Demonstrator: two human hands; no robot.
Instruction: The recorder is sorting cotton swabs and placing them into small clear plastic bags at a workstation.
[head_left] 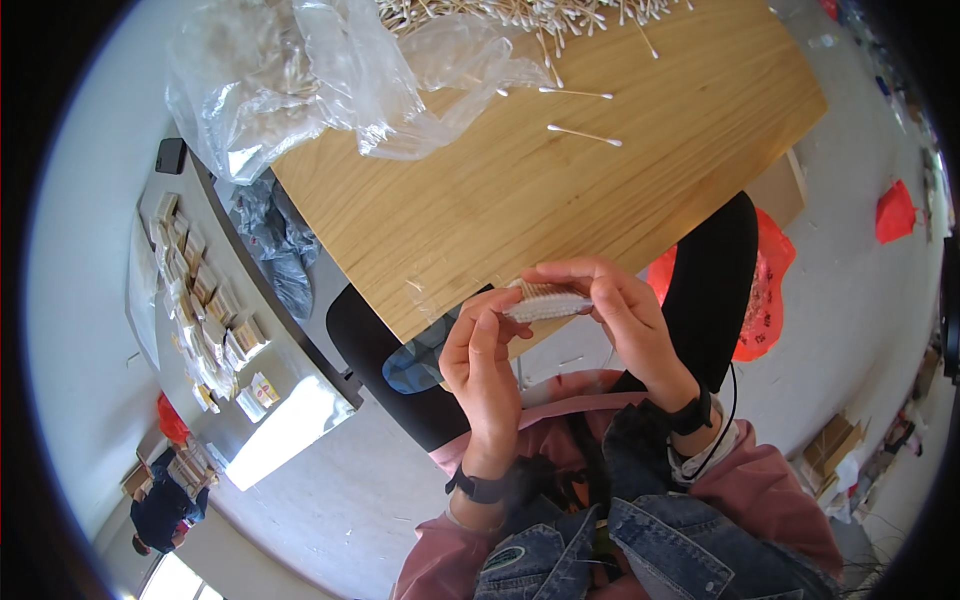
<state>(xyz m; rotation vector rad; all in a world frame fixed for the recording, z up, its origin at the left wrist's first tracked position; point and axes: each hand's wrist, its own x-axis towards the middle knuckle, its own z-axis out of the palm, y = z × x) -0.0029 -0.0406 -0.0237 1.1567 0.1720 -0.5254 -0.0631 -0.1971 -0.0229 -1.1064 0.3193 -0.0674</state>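
A bundle of cotton swabs point(548, 306) is held level between both hands, its white cotton tips lined up toward me. My left hand point(484, 358) grips the bundle's left end with thumb and fingers. At the other end, the fingers and thumb of my right hand point(628, 312) close round it. The hands are just off the near edge of the wooden table point(560, 200). A big pile of loose cotton swabs point(480, 14) covers the table's far side, and a few single swabs point(585, 134) lie apart from it.
Clear plastic bags point(300, 80) sit at the table's far left. A second table point(300, 420) on the left carries many small packs point(205, 300) and a phone point(171, 156). Black chair parts point(715, 280), a red bag point(770, 290) and another person point(165, 505) are around.
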